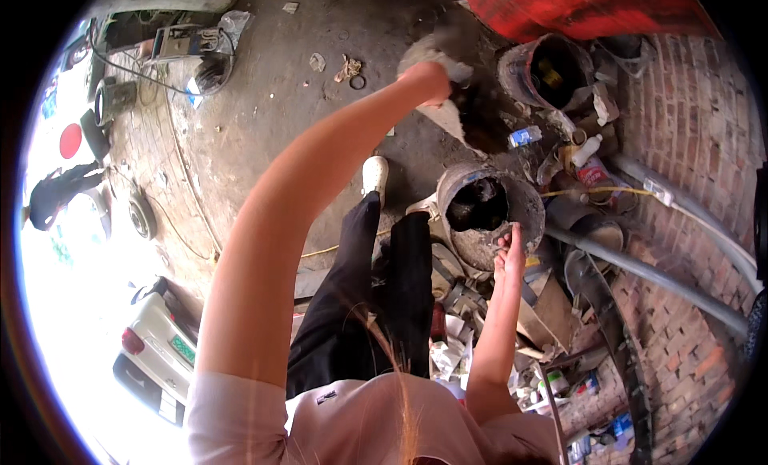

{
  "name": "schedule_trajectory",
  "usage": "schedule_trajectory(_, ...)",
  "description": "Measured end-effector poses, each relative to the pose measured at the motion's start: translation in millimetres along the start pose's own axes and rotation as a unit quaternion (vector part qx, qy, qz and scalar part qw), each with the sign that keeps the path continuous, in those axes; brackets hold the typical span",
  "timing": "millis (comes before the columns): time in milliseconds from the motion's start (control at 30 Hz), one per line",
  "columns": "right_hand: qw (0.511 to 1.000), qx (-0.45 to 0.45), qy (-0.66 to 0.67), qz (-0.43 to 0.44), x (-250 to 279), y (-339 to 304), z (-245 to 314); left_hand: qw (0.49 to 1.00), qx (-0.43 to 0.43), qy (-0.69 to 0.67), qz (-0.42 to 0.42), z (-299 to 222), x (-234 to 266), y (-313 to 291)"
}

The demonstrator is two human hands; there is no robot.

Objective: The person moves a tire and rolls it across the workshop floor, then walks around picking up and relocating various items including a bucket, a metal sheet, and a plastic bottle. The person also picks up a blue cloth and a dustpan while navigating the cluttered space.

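Head view: left hand raised, grip clenched on a dirty grey rag above the floor. Right hand rests on the rim of a grimy bucket, fingers hooked over it. Second bucket behind, pipes along brick wall.

We count two dirty buckets: one beside the brick wall, another farther along it. Two grey pipes run along that wall, and one white shoe stands left of the nearer bucket.
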State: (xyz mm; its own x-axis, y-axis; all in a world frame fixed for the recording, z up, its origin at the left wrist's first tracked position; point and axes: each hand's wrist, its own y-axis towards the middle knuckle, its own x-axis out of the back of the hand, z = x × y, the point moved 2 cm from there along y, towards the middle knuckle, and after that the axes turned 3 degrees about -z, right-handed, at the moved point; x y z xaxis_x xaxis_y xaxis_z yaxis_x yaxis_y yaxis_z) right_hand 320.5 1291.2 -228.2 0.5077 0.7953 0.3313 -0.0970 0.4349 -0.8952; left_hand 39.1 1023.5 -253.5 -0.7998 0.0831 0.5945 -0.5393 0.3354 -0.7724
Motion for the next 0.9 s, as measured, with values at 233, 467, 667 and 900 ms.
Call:
schedule_trajectory(233, 0.997, 0.029, -0.052, 0.055, -71, 35, -11, 0.921, 0.294, -0.213, -0.142, 187, -193, -8)
schedule_trajectory(467, 0.990, 0.048, -0.101, 0.090, -141, 74, -5, 0.816, 0.458, -0.353, 0.013, 294, -344, -89)
schedule_trajectory(667, 0.988, 0.045, -0.131, 0.074, -177, 116, -12, 0.668, 0.468, -0.571, -0.089, 272, -379, -121)
schedule_trajectory(900, 0.966, 0.075, -0.245, 0.024, -180, 122, -8, 0.538, 0.441, -0.714, -0.078, 246, -462, -120)
